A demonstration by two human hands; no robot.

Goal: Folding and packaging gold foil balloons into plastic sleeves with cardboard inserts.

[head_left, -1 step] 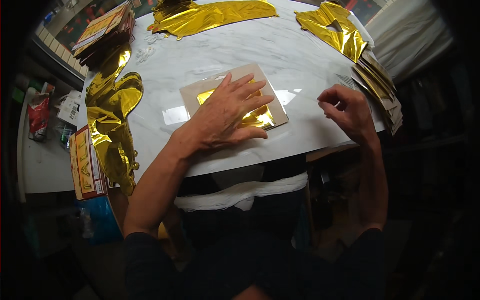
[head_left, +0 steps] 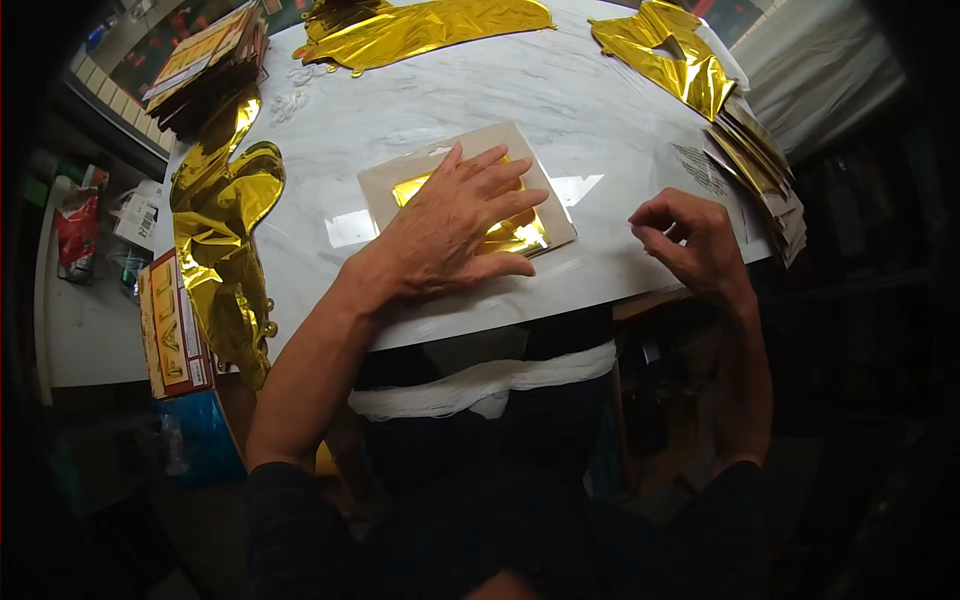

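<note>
Card: a flat beige card with a hang slot lies towards the near edge of the table, about midway between its left and right edges, turned slightly askew.
Foil piece: a folded gold foil piece sits on the card, partly hidden under the hand.
Left hand: the left hand is spread wide, palm down over card and foil; it seems to press rather than grip.
Right hand: the right hand hangs near the table's right edge, apart from the card, fingers curled and thumb close to the index tip – whether something thin is pinched there, I cannot tell.
Handling: the card looks light and fairly stiff; the foil looks thin, slick and easily creased, likely to slide or spring open if unpressed.
Hold: best taken by the card's bare side borders, one palm keeping the foil flat.
Around: gold foil shapes lie along the far edge, the left edge and the far right corner; a stack of cards stands at the right edge.
Change: very little – the right hand sits slightly lower and further left; the left hand holds its place.
</note>
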